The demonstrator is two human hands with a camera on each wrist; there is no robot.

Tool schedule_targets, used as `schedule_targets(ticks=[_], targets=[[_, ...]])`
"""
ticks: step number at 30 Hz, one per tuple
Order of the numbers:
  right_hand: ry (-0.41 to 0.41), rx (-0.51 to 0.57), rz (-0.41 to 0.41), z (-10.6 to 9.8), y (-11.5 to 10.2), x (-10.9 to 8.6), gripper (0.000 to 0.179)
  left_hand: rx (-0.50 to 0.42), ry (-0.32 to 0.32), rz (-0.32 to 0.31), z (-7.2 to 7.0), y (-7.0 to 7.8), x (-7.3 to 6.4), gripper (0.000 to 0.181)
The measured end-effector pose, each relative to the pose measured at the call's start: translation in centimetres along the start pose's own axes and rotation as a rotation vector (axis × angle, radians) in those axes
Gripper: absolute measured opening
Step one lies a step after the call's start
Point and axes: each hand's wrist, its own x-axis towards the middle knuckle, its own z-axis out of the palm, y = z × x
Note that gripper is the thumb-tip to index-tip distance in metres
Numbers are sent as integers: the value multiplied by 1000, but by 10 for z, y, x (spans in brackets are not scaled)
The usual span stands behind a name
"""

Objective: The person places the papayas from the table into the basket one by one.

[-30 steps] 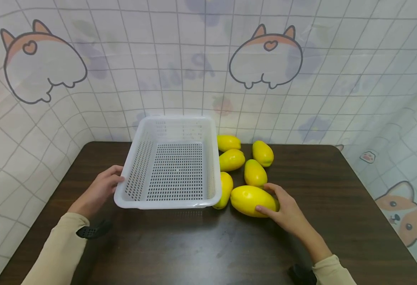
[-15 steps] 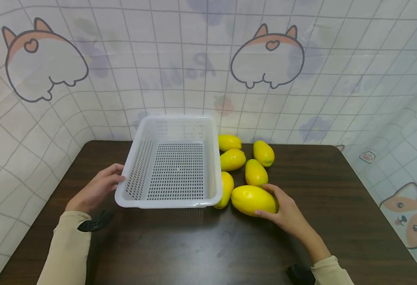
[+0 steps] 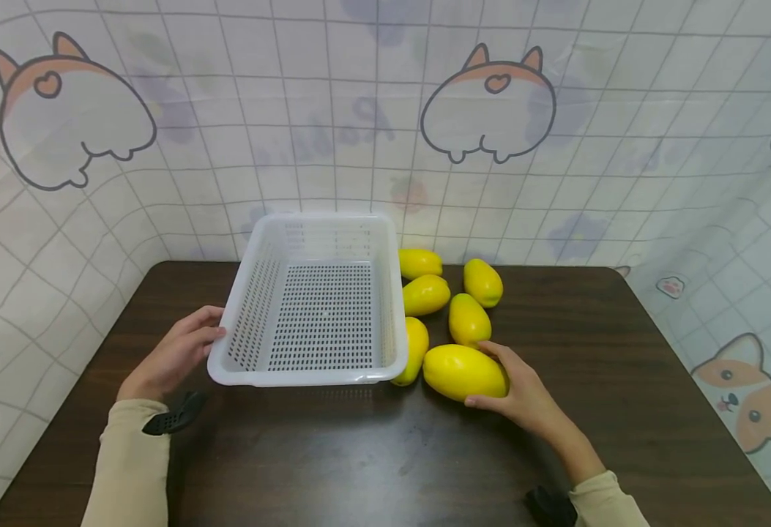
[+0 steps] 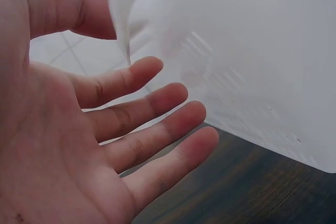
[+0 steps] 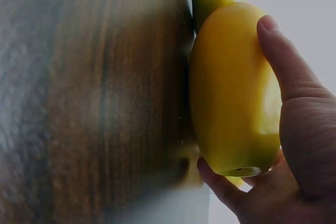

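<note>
A white perforated plastic basket [image 3: 313,378] stands on the table, nothing inside it. My left hand [image 3: 168,359] is at its left side; in the left wrist view the thumb [image 4: 79,11] laps over the basket's rim while the other fingers [image 4: 152,150] reach beneath it, spread along the wall. To the right of the basket, a large yellow mango [image 3: 462,372] lies on its side, green-tinged at one end. My right hand [image 3: 531,395] grips that end, thumb [image 5: 286,59] on the near side and fingers on the far side.
Several smaller yellow mangoes, such as a front one [image 3: 415,351], a middle one [image 3: 469,320] and a back one [image 3: 483,282], lie between basket and right hand. The dark wooden table [image 3: 359,454] backs onto a wall covering [image 3: 372,146] with a grid and cartoon dogs.
My right thumb has slid down from the top of the large mango to its near side. The basket and the left hand have stayed in place.
</note>
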Motion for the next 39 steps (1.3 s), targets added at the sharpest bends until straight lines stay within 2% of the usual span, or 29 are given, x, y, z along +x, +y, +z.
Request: schedule_targets(ticks=[4,9,18,28,39], targets=[[-2,12,2,1,1,0,84,-30,12,25,1,-3,-1,27],[26,-2,-12,2,2,-1,80,-14,30,41,3,-5,-2,28],[64,8,20,2,-1,-1,76,29,36,16,4,-3,-2,33],[85,49,25,-3,-7,2,74,11,59,31,5,-6,-3,33],[101,72,22,-11,-11,3,74,-34,42,29,4,-10,-2,33]])
